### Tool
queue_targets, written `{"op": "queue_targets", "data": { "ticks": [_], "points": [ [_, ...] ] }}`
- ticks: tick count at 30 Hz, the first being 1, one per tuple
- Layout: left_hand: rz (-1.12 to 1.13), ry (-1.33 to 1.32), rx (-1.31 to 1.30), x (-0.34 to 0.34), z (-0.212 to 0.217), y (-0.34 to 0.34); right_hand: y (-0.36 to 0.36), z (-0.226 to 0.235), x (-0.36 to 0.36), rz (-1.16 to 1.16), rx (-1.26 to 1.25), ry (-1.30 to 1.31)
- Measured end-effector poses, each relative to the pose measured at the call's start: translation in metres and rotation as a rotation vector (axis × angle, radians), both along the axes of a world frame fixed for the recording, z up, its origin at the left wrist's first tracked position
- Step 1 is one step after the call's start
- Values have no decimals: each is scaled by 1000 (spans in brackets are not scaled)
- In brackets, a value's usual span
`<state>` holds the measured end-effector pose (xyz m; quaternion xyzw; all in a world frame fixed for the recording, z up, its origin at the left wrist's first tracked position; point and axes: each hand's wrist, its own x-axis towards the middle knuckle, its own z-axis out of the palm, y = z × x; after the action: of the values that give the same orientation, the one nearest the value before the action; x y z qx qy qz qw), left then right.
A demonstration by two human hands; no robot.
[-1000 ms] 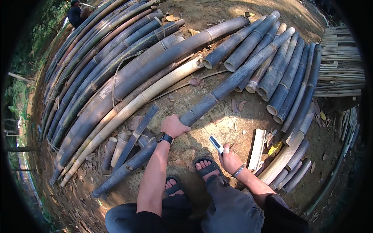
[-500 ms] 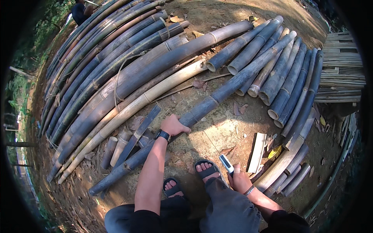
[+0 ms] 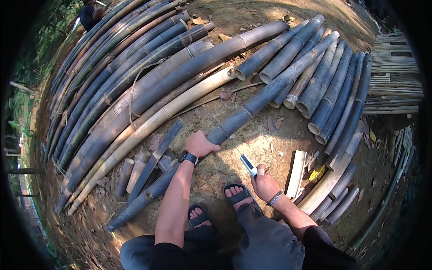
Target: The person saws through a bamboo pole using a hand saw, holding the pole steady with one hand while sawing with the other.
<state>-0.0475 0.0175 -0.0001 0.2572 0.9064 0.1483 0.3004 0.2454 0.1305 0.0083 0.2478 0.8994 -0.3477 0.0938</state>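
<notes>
A long dark bamboo pole (image 3: 261,100) slants from the lower left to the upper right in front of me. My left hand (image 3: 202,144), with a watch on its wrist, is closed over the pole's middle, thumb along the near side. My right hand (image 3: 266,185) grips a slim white digital probe thermometer (image 3: 249,165), by its look, with a dark display face. Its thin probe points up and left toward the pole; the tip looks close to the pole, but whether it touches I cannot tell.
Long bamboo poles (image 3: 180,74) are heaped at the left, shorter cut ones (image 3: 315,90) lie at the right. A split bamboo piece (image 3: 296,174) rests near my right hand, short offcuts (image 3: 125,176) at lower left. Slatted bamboo (image 3: 391,72) is stacked far right. Another person (image 3: 90,15) is at upper left.
My right hand has moved up and left with the probe thermometer, bringing its probe nearer the pole. My left hand keeps its hold on the pole.
</notes>
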Motion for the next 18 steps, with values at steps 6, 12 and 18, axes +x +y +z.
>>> {"op": "queue_targets", "data": {
  "ticks": [6, 12, 18],
  "points": [
    [-6, 51, 10, 2, 5, -7, -5, 2, 56, -6, -27, 24],
    [51, 43, 13, -2, 16, -13, -10, 11, 17, 18, -14, -70],
    [14, 50, 5, 9, 13, -3, 4, -10, 3, 36, 4, 4]
  ]
}}
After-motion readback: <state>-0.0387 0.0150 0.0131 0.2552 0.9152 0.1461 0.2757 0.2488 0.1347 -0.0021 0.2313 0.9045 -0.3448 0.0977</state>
